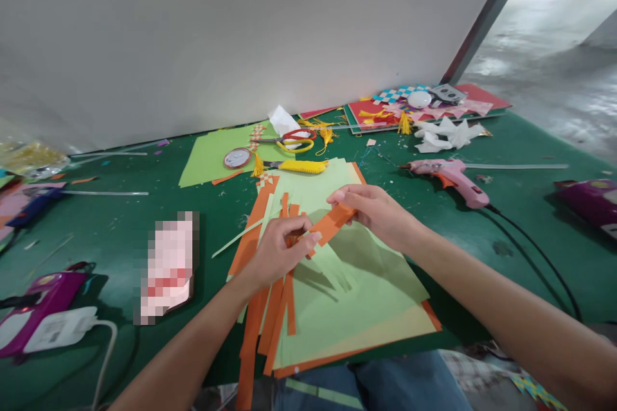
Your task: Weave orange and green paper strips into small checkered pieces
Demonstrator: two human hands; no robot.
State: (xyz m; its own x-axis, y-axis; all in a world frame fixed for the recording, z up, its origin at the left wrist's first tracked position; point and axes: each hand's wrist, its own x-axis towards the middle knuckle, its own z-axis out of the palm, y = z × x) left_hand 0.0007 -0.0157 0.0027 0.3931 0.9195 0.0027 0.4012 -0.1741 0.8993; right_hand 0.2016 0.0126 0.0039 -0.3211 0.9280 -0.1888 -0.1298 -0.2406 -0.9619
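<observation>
An orange paper strip (332, 223) is stretched between my two hands above a stack of pale green paper (366, 289). My left hand (284, 247) pinches its lower left end between thumb and fingers. The upper right end is gripped by the closed fingers of my right hand (373, 212). Light green strips hang just below my left fingers. Several long orange strips (250, 327) lie along the left side of the stack, partly under my left wrist. A thin pale green strip (236, 239) sticks out to the left.
Behind the stack lie a yellow cutter (303, 167), scissors (301, 141) and a round tin (237, 158). A pink glue gun (453, 180) with its cord is at right. A phone (168, 263) and a purple power strip (53, 295) are at left.
</observation>
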